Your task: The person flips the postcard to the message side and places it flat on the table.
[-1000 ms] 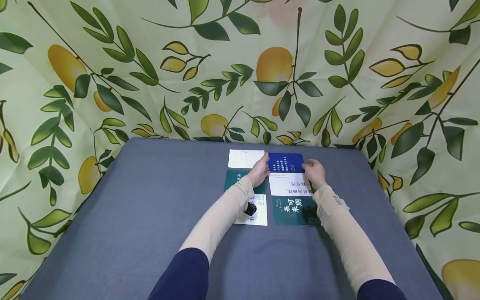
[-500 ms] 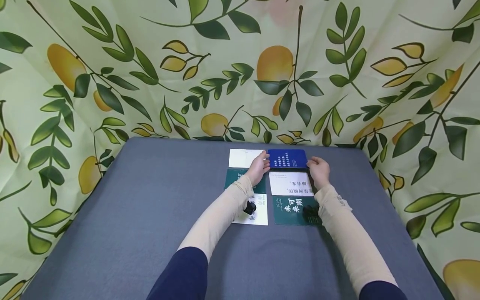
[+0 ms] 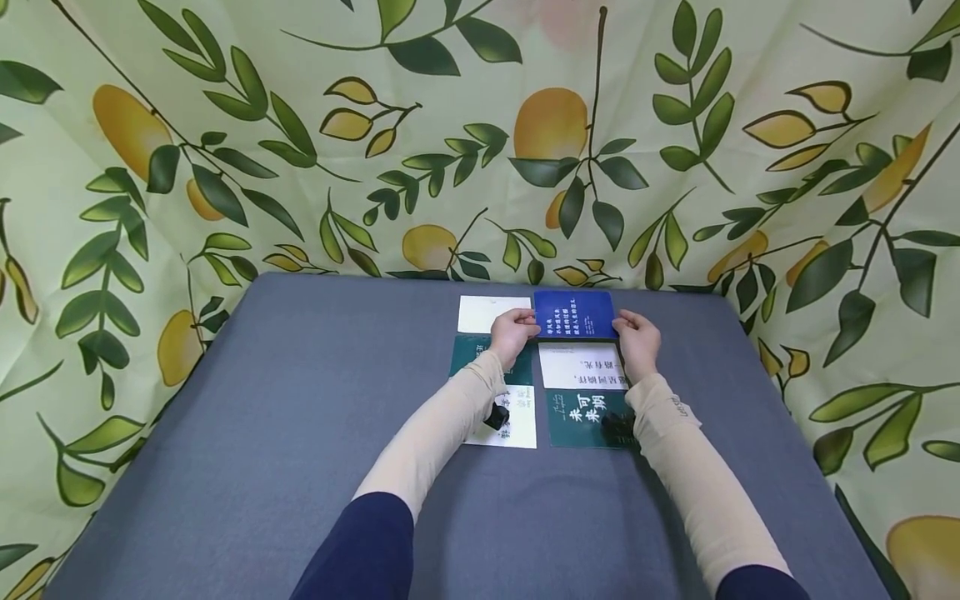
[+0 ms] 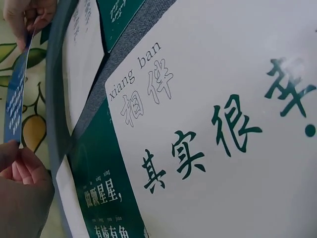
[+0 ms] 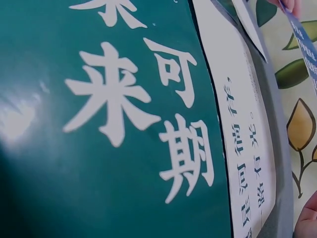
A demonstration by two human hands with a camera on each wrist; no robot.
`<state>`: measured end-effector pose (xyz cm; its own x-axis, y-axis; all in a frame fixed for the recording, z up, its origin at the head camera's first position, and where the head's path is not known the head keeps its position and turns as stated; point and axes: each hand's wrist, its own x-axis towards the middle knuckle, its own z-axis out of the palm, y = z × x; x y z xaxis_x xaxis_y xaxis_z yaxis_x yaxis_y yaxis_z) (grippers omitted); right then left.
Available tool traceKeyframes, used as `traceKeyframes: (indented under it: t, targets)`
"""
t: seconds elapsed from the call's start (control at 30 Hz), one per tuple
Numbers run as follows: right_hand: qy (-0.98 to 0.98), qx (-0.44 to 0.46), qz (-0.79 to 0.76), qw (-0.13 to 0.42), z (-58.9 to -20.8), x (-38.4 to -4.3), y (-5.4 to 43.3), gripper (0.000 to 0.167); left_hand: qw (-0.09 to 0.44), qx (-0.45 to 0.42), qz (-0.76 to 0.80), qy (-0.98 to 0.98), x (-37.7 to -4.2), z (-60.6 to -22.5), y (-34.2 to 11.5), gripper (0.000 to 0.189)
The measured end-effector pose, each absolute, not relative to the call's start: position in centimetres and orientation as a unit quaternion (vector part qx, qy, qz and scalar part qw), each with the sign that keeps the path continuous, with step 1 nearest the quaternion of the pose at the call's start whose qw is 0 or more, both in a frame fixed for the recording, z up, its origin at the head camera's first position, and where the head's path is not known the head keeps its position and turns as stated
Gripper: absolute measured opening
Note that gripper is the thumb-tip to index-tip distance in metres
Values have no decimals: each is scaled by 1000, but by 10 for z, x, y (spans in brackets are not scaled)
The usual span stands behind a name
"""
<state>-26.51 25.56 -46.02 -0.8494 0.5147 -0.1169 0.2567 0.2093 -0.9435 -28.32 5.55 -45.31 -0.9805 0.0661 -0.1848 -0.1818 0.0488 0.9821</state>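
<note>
A blue card [image 3: 573, 315] with white Chinese writing is held up at the back of the table, tilted, with a dark gap under its lower edge. My left hand [image 3: 513, 335] pinches its left edge between thumb and fingers. At the opposite edge, my right hand [image 3: 639, 343] pinches the card's right side. The left wrist view shows the blue card [image 4: 16, 99] almost edge-on, stretched between both hands. Just in front of it lies a white card [image 3: 581, 367], and nearer still a green card [image 3: 581, 417] with large white characters.
A left column holds a white card [image 3: 480, 314] at the back, a green card [image 3: 465, 354] partly covered by my left hand, and a white card [image 3: 522, 417] in front. Grey cloth covers the table [image 3: 337, 400]. A leaf-and-fruit patterned curtain [image 3: 465, 200] hangs behind.
The blue card has risen off the row and tilted up toward the back. My right hand has shifted slightly right, and my left fingers now grip the left edge.
</note>
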Motion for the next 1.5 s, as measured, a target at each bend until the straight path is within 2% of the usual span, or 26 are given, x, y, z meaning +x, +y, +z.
traceKeyframes:
  t: [0.23, 0.43, 0.67, 0.93, 1.23, 1.37, 1.5]
  targets:
    - [-776, -233, 575, 112, -460, -262, 255, 34, 45, -58, 695, 716, -283, -455, 55, 40]
    - [-781, -224, 572, 109, -461, -262, 253, 35, 41, -69, 720, 689, -284, -456, 53, 43]
    - [-779, -229, 574, 107, -460, -263, 249, 33, 43, -60, 697, 713, -281, -455, 48, 34]
    - [-758, -222, 604, 107, -460, -264, 247, 43, 48, -51, 691, 719, -286, -456, 44, 27]
    - [-737, -231, 623, 124, -462, -265, 244, 66, 36, -40, 699, 713, -286, -452, 42, 32]
    - [-733, -229, 630, 116, -461, -264, 243, 69, 32, -45, 703, 709, -284, -450, 42, 36]
    - [-720, -222, 648, 111, -460, -263, 242, 64, 33, -48, 706, 706, -285, -450, 42, 35]
